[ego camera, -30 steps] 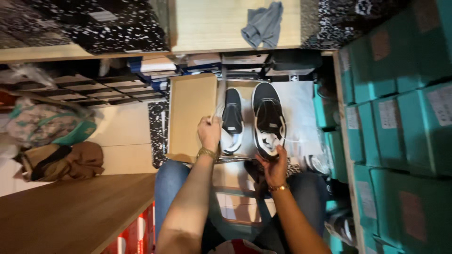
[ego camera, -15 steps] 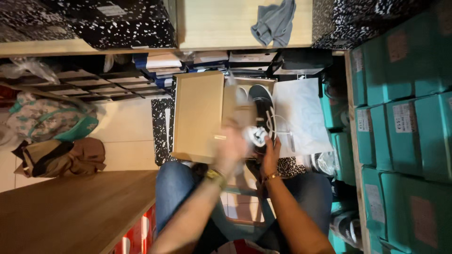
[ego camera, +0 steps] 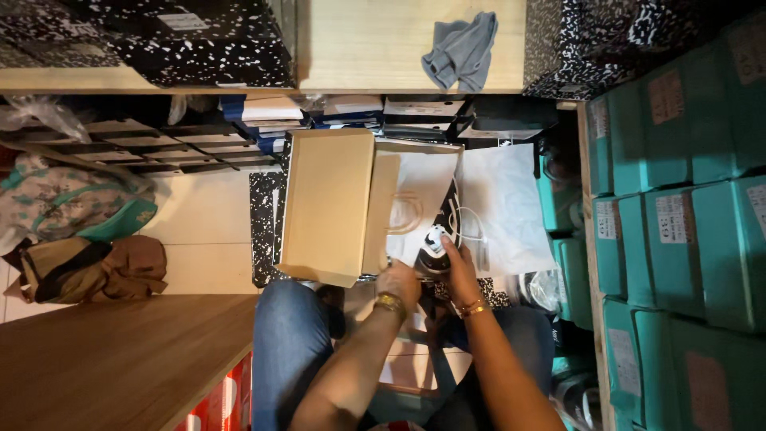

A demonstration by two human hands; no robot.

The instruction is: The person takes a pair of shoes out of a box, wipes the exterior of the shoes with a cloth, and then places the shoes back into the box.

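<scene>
left hand (ego camera: 399,281): closed on the near edge of the white wrapping paper (ego camera: 423,191) | right hand (ego camera: 461,267): fingers wrapped round the black-and-white sneaker (ego camera: 437,239), heel end | sneaker: inside the open brown cardboard shoebox (ego camera: 375,211), half under the paper | box lid (ego camera: 327,206): standing left of the sneaker

Teal boxes (ego camera: 686,231) stacked beside a grey cloth (ego camera: 461,49) and a patterned backpack (ego camera: 72,203).

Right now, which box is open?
The brown cardboard box at the hands, lid flipped aside. The teal boxes stacked alongside are all closed.
</scene>
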